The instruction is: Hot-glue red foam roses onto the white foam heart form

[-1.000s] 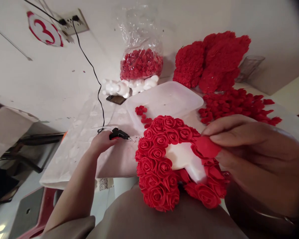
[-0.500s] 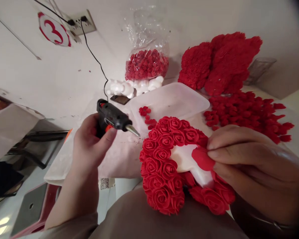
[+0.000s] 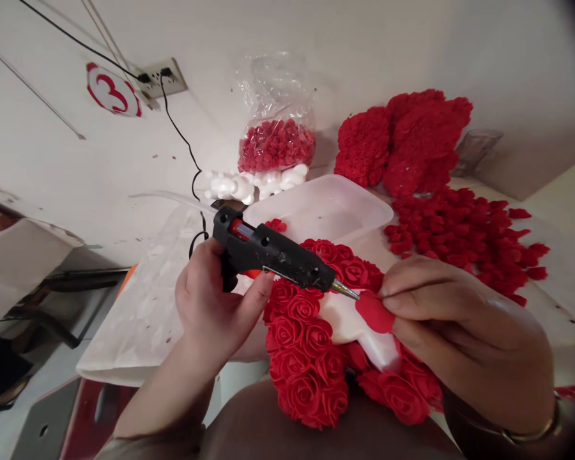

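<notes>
At a white-covered bench (image 3: 138, 313) along a pale wall (image 3: 388, 45), a person's left hand (image 3: 211, 297) wraps its fingers around a black plastic glue gun (image 3: 290, 257), metal nozzle at a rounded red petal-like piece (image 3: 374, 314) pinched in the right hand's (image 3: 464, 329) fingers, before a smooth white form (image 3: 338, 319) bordered with red roses (image 3: 301, 345) near the lap.

a black glue gun (image 3: 282, 256) slants toward a red petal (image 3: 374, 314) over a rose-edged white form (image 3: 341, 321).

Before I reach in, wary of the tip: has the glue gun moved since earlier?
Yes: against the plastic tray, the glue gun moved rightward in view, toward the red piece.
</notes>
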`<state>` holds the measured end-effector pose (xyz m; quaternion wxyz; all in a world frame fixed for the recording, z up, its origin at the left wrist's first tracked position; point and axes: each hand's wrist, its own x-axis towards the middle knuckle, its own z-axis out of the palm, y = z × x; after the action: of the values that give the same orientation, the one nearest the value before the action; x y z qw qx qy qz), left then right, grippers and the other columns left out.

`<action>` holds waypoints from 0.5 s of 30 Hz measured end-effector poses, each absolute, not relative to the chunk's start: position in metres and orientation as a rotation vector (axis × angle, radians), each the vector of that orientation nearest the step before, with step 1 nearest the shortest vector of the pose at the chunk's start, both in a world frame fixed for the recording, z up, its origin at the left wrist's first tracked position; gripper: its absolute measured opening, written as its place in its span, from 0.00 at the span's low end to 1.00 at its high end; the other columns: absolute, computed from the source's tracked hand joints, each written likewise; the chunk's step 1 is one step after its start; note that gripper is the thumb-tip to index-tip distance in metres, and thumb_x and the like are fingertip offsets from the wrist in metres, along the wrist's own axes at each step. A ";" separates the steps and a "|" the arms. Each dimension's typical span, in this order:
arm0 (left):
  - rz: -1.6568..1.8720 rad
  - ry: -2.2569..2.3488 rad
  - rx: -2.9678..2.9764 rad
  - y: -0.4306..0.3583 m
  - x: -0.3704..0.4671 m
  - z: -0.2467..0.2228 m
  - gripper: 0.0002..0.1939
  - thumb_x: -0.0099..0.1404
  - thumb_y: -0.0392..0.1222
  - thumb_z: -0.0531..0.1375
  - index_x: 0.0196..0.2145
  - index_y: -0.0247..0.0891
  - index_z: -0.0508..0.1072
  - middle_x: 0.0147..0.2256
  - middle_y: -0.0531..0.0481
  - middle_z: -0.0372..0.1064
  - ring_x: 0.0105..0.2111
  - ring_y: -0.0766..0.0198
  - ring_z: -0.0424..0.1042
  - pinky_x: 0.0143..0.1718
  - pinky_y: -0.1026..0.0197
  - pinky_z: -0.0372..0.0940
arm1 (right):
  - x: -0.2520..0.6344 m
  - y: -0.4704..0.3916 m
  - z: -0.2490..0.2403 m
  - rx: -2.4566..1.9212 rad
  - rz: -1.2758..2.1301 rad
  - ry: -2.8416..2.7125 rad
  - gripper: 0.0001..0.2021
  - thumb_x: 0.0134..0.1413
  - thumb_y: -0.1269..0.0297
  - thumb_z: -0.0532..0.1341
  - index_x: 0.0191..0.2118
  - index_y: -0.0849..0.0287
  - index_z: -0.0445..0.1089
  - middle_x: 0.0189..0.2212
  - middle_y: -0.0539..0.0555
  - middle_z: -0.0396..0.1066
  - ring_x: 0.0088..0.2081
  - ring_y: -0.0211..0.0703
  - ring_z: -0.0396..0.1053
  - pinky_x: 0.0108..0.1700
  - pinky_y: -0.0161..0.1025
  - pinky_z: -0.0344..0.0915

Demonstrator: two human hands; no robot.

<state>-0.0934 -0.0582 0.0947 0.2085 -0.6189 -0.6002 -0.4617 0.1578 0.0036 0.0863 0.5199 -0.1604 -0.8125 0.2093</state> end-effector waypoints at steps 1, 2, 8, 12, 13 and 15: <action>-1.281 -1.662 -1.711 -0.059 -0.093 0.095 0.17 0.59 0.47 0.67 0.40 0.40 0.65 0.25 0.60 0.60 0.21 0.73 0.59 0.22 0.67 0.56 | 0.158 0.004 0.087 -0.385 0.499 -1.953 0.12 0.56 0.83 0.61 0.39 0.58 0.70 0.36 0.50 0.72 0.39 0.31 0.72 0.45 0.31 0.71; -1.280 -1.655 -1.703 -0.059 -0.092 0.095 0.17 0.58 0.47 0.67 0.40 0.40 0.65 0.25 0.60 0.60 0.21 0.73 0.58 0.21 0.68 0.56 | 0.158 0.004 0.088 -0.386 0.493 -1.954 0.12 0.56 0.83 0.61 0.39 0.57 0.70 0.36 0.50 0.72 0.39 0.32 0.73 0.44 0.31 0.71; -1.254 -1.656 -1.673 -0.060 -0.089 0.098 0.16 0.58 0.45 0.66 0.38 0.40 0.64 0.22 0.62 0.59 0.19 0.75 0.58 0.20 0.70 0.57 | 0.157 0.003 0.087 -0.416 0.499 -1.932 0.11 0.55 0.81 0.62 0.37 0.56 0.70 0.36 0.51 0.74 0.37 0.36 0.74 0.40 0.35 0.74; -1.255 -1.662 -1.647 -0.060 -0.090 0.098 0.15 0.58 0.44 0.66 0.37 0.40 0.64 0.23 0.62 0.60 0.18 0.75 0.60 0.20 0.71 0.58 | 0.157 0.003 0.085 -0.394 0.502 -1.929 0.12 0.54 0.82 0.62 0.38 0.56 0.71 0.35 0.51 0.74 0.37 0.37 0.74 0.39 0.36 0.75; -1.247 -1.662 -1.646 -0.059 -0.091 0.099 0.15 0.58 0.44 0.66 0.37 0.40 0.64 0.23 0.61 0.61 0.18 0.75 0.60 0.20 0.71 0.59 | 0.157 0.003 0.085 -0.391 0.501 -1.930 0.12 0.54 0.82 0.62 0.38 0.56 0.71 0.35 0.51 0.74 0.37 0.37 0.74 0.39 0.35 0.75; -1.227 -1.659 -1.652 -0.059 -0.091 0.099 0.15 0.58 0.45 0.66 0.37 0.40 0.64 0.23 0.61 0.61 0.18 0.74 0.61 0.20 0.70 0.59 | 0.157 0.003 0.085 -0.392 0.503 -1.938 0.12 0.54 0.82 0.62 0.38 0.56 0.71 0.35 0.51 0.73 0.37 0.36 0.74 0.40 0.35 0.74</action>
<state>-0.0912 -0.0594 0.0988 0.2463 -0.6057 -0.6084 -0.4498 0.1569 0.0028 0.0854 0.5234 -0.1636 -0.8094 0.2102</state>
